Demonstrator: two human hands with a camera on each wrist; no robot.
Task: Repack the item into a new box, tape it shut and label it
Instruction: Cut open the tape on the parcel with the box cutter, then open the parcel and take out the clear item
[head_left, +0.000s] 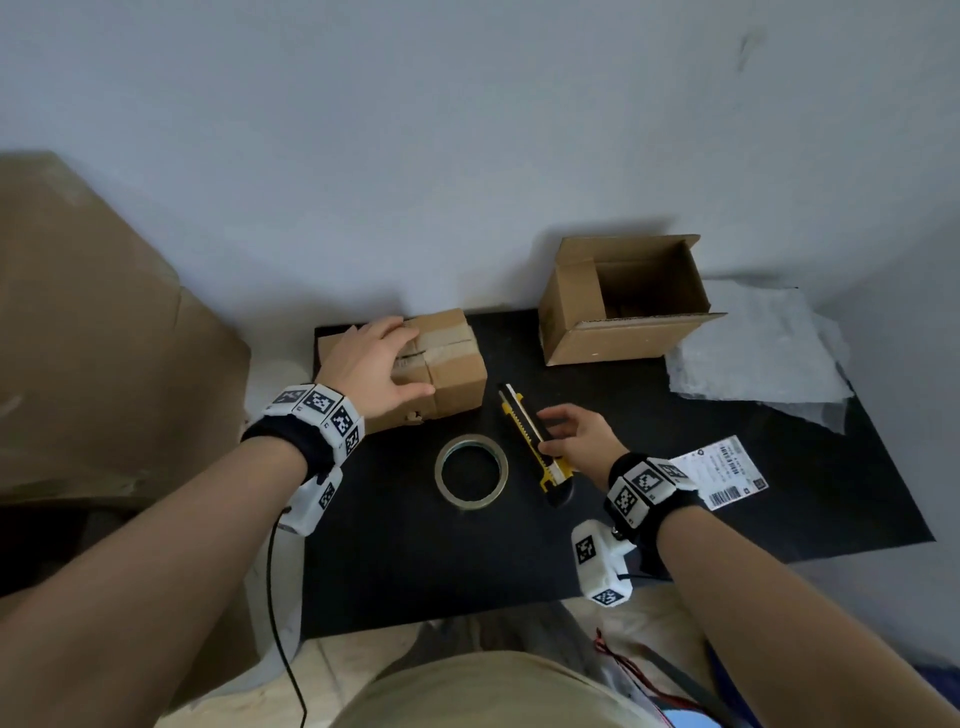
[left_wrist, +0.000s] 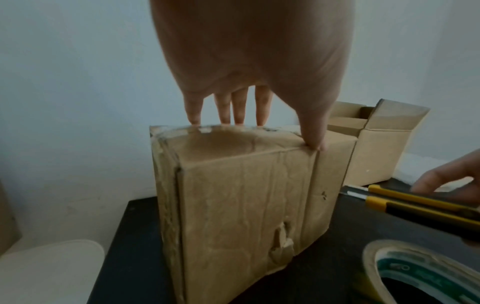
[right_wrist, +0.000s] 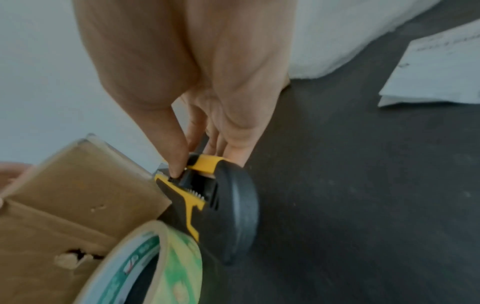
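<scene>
A worn, taped cardboard box (head_left: 457, 379) stands at the back left of the black mat (head_left: 675, 530). My left hand (head_left: 395, 358) rests on its top, straight fingers (left_wrist: 236, 107) touching the far edge and the thumb pressing the near edge. My right hand (head_left: 550, 431) pinches a yellow and black utility knife (head_left: 522, 415) just right of the box. In the right wrist view the thumb (right_wrist: 176, 162) sits on the knife's (right_wrist: 197, 185) slider. An open, empty new box (head_left: 613, 338) stands at the back right. A roll of tape (head_left: 472, 501) lies in front of the old box. A shipping label (head_left: 722, 470) lies right of my right wrist.
White foam wrap (head_left: 758, 343) lies crumpled at the back right, beside the new box. A large sheet of cardboard (head_left: 104, 338) leans at the far left, off the mat. A pale wall runs close behind the boxes. A cable (head_left: 275, 597) hangs from my left wrist.
</scene>
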